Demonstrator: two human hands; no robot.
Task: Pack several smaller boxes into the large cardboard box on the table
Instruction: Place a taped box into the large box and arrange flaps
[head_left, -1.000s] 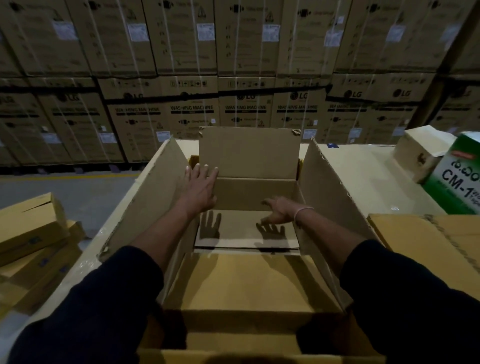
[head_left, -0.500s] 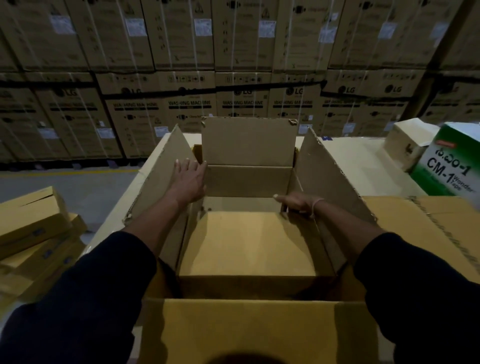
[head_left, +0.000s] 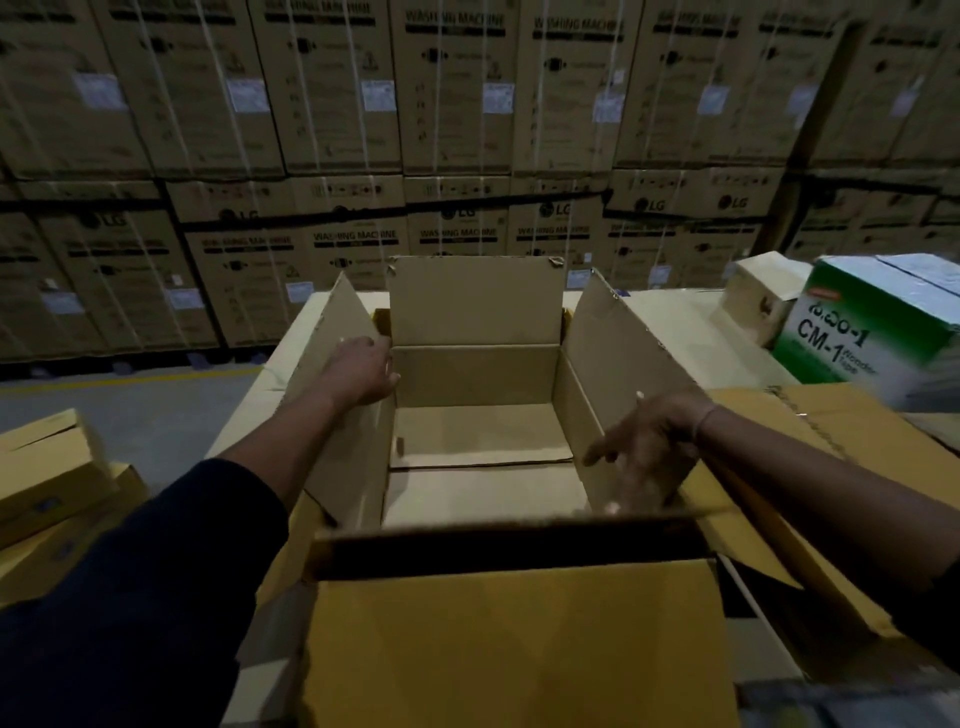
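The large cardboard box (head_left: 475, 312) stands open on the table before me, all flaps up or folded out, nothing inside but its bottom flaps. My left hand (head_left: 361, 371) rests with straight fingers against the inner side of the left flap, near the far left corner. My right hand (head_left: 641, 449) hovers at the right flap's near edge with fingers spread and pointing down, holding nothing; it is blurred. A green and white box (head_left: 862, 332) and a small brown box (head_left: 763, 296) sit at the far right of the table.
Flat yellow-brown boxes (head_left: 49, 478) are stacked at the left, beside the table. Folded cardboard (head_left: 852, 452) lies on the table under my right forearm. A wall of stacked washing machine cartons (head_left: 457, 104) fills the background beyond a strip of grey floor (head_left: 130, 405).
My right hand has pulled out of the box and back toward me along the right flap. My left hand shifted up to the left flap's far corner. The view tilted up.
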